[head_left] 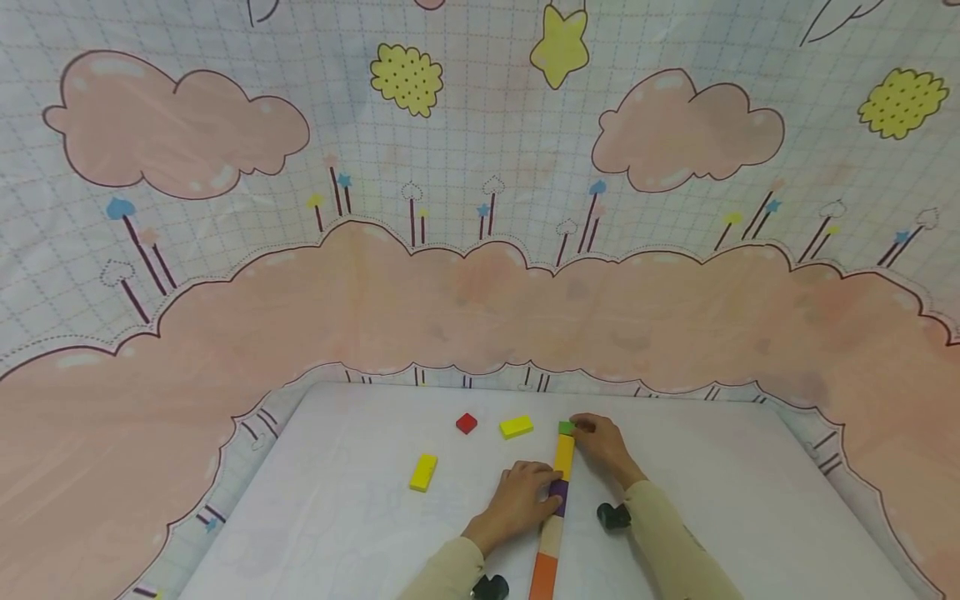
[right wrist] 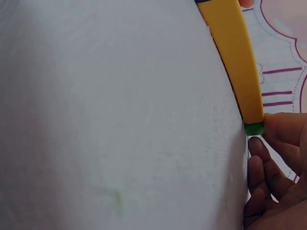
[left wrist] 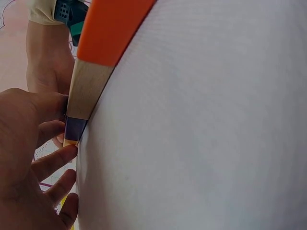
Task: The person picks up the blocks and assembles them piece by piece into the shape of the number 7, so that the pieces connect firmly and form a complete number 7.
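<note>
On the white table, a yellow block is lying farthest left, then a red block and a second yellow block are sitting apart, perhaps leaving the hands room. The left hand is resting on the purple block, fingers loosely bent and spread; I cannot tell whether they are pinching, but they are probably steadying the row's middle. From near to far, the orange block, wooden block, purple block, amber block and green block are lying end to end. The right hand is pinching the green block with narrowed fingertips, likely because so small a piece is needing fine alignment against the amber one.
</note>
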A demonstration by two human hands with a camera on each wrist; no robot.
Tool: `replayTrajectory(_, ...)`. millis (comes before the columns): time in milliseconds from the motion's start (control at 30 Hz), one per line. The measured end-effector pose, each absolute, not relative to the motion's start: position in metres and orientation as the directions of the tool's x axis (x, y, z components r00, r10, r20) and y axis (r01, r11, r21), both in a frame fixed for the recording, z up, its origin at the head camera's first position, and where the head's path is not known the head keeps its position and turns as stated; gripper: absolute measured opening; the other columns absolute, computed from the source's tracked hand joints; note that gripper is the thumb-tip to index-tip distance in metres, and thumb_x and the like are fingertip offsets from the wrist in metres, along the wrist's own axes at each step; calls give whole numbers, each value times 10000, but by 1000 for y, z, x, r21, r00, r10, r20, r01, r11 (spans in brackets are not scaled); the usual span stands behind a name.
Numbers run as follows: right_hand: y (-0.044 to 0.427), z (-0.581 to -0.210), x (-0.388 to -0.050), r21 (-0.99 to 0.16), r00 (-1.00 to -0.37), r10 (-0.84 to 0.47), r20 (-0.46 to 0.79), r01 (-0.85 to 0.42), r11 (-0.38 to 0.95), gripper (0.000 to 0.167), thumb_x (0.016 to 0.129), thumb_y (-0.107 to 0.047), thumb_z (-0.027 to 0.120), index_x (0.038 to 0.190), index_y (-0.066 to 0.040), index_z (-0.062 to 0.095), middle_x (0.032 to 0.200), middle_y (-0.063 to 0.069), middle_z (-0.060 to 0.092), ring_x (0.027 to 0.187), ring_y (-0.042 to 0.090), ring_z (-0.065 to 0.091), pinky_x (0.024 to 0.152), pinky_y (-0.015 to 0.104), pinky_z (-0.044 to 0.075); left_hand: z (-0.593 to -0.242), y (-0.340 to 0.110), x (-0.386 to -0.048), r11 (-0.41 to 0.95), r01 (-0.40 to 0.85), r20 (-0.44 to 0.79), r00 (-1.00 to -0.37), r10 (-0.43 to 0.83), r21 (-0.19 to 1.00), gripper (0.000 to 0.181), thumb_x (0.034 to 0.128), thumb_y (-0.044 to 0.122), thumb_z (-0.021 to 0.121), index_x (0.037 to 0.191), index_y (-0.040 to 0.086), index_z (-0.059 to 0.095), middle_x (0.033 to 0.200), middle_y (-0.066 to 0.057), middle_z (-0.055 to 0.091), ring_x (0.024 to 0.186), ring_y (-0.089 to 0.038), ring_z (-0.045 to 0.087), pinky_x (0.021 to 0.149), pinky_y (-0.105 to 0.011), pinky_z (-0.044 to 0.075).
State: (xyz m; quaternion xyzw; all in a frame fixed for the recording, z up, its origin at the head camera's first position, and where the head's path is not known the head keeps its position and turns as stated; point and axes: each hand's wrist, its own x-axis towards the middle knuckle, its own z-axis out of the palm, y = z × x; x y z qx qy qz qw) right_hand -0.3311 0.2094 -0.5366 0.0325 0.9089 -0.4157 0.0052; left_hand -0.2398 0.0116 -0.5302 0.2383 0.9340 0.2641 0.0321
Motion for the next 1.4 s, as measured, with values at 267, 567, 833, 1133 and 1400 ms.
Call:
replayTrajectory(267,208,-537,-330,-754,-997,62,-39,71,653,286,953,-152,593,1210,-57,674,1161,159,672,1051,295,587,993,501,462,-530,12,-240,753,417,54,-888,456,509,403,927,379,660,1309,251,635,1316,30,618,1215,-212,505,963,-381,428)
replayTrajectory(567,207,-538,-330,-762,-998,63,-32,65,644,305,939,-176,601,1211,-58,675,1146,147,676,1046,289,588,982,494,465,-529,12,-239,757,424,61,-887,457,496,401,930,380,656,1309,251,635,1319,27,619,1221,-213,509,964,-378,431)
replayTrajectory(833,208,-538,-332,-756,-998,56,-25,55,652,305,946,-177,593,1213,-53,673,1163,157,672,1056,293,591,987,506,463,-529,12,-240,755,423,60,-887,457,501,404,932,380,654,1314,251,631,1325,25,613,1225,-208,504,970,-372,429)
replayTrajectory(1133,209,-536,-330,-768,-997,65,-41,73,637,340,957,-217,569,1256,-75,647,1207,163,654,1107,309,581,1031,529,439,-530,11,-241,750,429,63,-884,464,504,402,935,379,650,1315,250,630,1328,28,613,1229,-208,502,972,-376,428)
replayTrajectory(1400,212,-531,-323,-778,-997,63,-49,77,623,336,951,-173,552,1271,-105,628,1238,163,628,1099,311,574,1013,523,454,-532,11,-242,750,427,57,-884,465,504,405,935,384,649,1318,255,627,1329,27,613,1224,-206,504,969,-375,429)
